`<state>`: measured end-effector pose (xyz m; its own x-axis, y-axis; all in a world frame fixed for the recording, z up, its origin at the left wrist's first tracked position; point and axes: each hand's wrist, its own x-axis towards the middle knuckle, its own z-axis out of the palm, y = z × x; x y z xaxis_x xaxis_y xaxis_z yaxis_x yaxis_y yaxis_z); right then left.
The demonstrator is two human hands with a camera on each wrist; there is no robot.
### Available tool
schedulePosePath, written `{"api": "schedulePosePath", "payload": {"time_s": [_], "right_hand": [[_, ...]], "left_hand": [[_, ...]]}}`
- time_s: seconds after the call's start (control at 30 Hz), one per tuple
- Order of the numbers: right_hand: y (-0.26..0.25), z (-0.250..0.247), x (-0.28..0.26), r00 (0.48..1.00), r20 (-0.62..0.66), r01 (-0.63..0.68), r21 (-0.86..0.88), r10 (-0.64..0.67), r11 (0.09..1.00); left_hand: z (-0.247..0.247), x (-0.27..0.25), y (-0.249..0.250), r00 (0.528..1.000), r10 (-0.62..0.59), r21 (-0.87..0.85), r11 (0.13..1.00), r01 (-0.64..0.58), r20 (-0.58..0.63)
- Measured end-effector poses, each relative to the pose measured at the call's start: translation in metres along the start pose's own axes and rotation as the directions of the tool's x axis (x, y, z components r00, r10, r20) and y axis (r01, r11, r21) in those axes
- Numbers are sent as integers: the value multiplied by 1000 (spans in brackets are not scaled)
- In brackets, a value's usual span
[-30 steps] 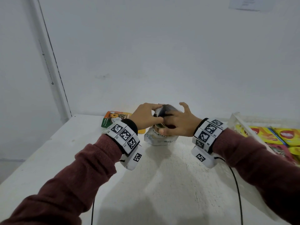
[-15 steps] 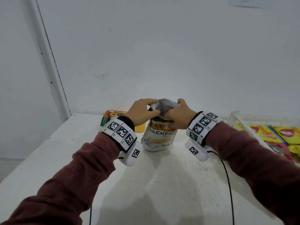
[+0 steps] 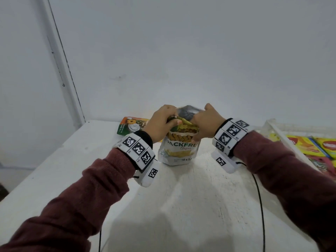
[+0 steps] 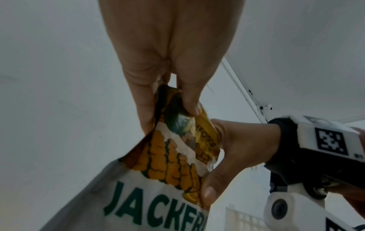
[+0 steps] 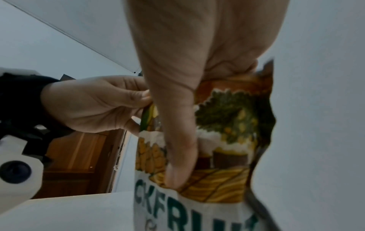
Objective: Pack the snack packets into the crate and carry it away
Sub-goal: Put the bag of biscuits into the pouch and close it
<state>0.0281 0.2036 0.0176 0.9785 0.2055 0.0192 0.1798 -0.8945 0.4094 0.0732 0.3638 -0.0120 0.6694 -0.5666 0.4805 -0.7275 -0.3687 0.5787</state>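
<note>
Both hands, left hand [image 3: 161, 122] and right hand [image 3: 207, 122], pinch the upright jackfruit packet [image 3: 179, 146] by its top, the crate [image 3: 272, 128] off at the table's right edge.

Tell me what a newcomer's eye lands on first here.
Both hands, left hand and right hand, pinch the top of a white jackfruit chips pouch standing mid-table. At the right edge sits a white plastic crate holding yellow and red snack packets. Behind the left hand lies a flat green and orange packet.
</note>
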Motion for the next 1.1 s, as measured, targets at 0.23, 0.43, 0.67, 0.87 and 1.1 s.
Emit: {"api": "schedulePosePath", "payload": {"time_s": [0.23, 0.43, 0.67, 0.87, 1.1], "right_hand": [[-18, 18, 10, 993, 112, 19, 10, -20, 1000], [11, 21, -11, 969, -242, 143, 389, -48, 910], [38, 39, -29, 863, -505, 230, 441, 29, 867], [81, 71, -54, 818, -377, 34, 785, 434, 618], [94, 161, -70, 810, 368, -583, 587, 456, 562]], "left_hand": [[7, -12, -2, 998, -49, -7, 999, 49, 30], [-10, 0, 1, 982, -170, 4, 985, 171, 84], [-4, 19, 10, 971, -210, 136, 971, 195, 114], [9, 33, 13, 977, -159, 175, 975, 134, 140], [14, 36, 4, 973, -174, 185, 972, 146, 149]]}}
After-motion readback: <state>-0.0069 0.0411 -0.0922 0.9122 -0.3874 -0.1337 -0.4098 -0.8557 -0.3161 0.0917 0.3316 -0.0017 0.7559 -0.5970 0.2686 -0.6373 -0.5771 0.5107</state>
